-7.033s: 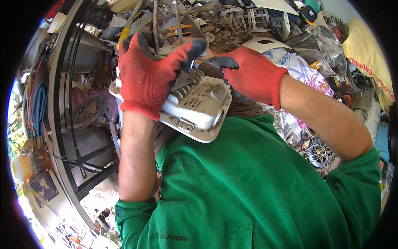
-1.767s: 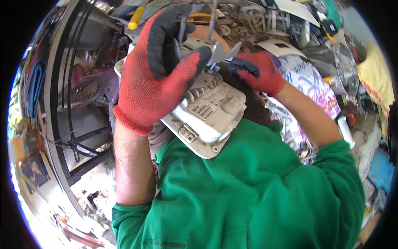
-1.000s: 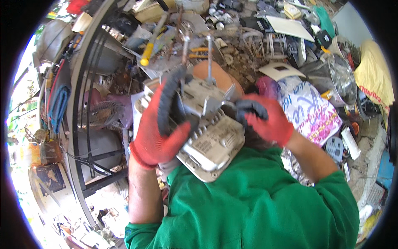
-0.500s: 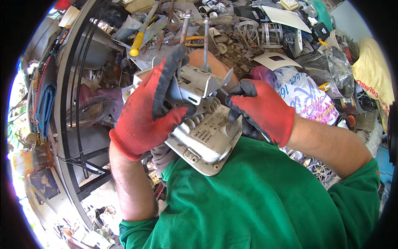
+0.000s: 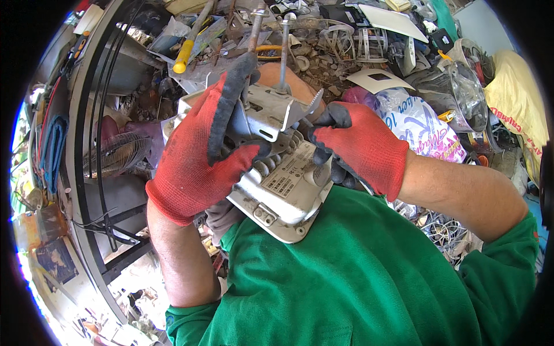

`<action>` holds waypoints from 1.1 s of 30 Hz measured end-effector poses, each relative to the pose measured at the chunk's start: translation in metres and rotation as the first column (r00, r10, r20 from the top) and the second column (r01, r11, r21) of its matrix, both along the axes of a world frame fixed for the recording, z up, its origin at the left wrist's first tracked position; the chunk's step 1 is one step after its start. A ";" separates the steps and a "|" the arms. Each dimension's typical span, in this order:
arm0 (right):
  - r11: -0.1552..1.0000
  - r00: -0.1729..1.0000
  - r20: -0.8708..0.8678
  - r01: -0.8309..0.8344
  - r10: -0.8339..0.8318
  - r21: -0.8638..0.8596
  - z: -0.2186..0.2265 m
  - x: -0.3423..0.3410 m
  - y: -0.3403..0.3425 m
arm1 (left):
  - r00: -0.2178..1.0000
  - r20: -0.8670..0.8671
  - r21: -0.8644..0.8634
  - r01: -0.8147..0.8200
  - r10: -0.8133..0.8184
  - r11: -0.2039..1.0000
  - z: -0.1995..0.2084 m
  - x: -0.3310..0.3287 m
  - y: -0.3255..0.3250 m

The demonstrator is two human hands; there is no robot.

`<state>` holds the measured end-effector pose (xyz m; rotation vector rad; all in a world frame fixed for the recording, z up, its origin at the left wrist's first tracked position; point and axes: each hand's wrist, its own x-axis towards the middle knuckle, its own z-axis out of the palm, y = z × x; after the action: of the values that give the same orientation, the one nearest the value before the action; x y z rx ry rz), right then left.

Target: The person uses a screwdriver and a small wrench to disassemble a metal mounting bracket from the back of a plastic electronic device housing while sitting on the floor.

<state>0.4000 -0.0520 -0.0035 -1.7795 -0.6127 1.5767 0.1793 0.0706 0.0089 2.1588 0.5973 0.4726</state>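
A white cast-metal electronic unit (image 5: 288,199) with cooling fins and a printed label rests against my lap and green shirt. Bolted over its far side is a grey metal bracket (image 5: 262,118), from which two long threaded bolts (image 5: 285,52) stick up. My left hand (image 5: 199,147), in a red and black glove, wraps round the bracket, thumb at the fins and fingers near one bolt. At the bracket's right edge, my gloved right hand (image 5: 360,144) is closed in a pinch on a thin metal tool, mostly hidden by the fingers.
To the left stands a dark metal frame (image 5: 86,115) with black cables. Beyond my hands lie a yellow-handled tool (image 5: 183,56) and mixed scrap. A printed plastic bag (image 5: 412,124), a clear plastic container (image 5: 453,92) and a yellow sack (image 5: 516,98) are on the right.
The view has shifted slightly, so the hands and the unit sit a little farther left. Both hands keep their grip, and the right hand stays at the bracket's edge.
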 end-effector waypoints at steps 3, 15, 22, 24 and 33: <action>1.000 1.000 0.028 0.011 -0.011 -0.005 -0.001 0.002 -0.001 | 1.000 0.011 -0.012 0.025 -0.025 1.000 0.002 0.005 0.000; 0.738 0.885 0.414 -0.424 0.214 0.525 -0.064 0.039 -0.010 | 0.999 0.036 0.001 0.027 -0.027 1.000 -0.003 0.008 -0.006; 0.215 0.601 0.797 -0.771 -0.061 0.599 -0.127 0.077 0.007 | 0.979 0.205 -0.102 0.043 -0.022 0.994 -0.021 0.011 -0.009; 0.184 0.596 0.792 -0.771 -0.129 0.610 -0.126 0.072 0.005 | 0.976 0.218 -0.074 0.033 -0.016 0.997 -0.017 0.003 -0.008; 0.215 0.572 0.793 -0.765 -0.210 0.608 -0.066 0.090 -0.011 | 0.952 0.283 0.019 -0.124 0.113 0.992 -0.010 0.017 -0.032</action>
<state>0.4895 -0.0630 -0.0697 -1.1445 -2.0080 0.1259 0.1964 0.0389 -0.0015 2.0471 0.5622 0.8467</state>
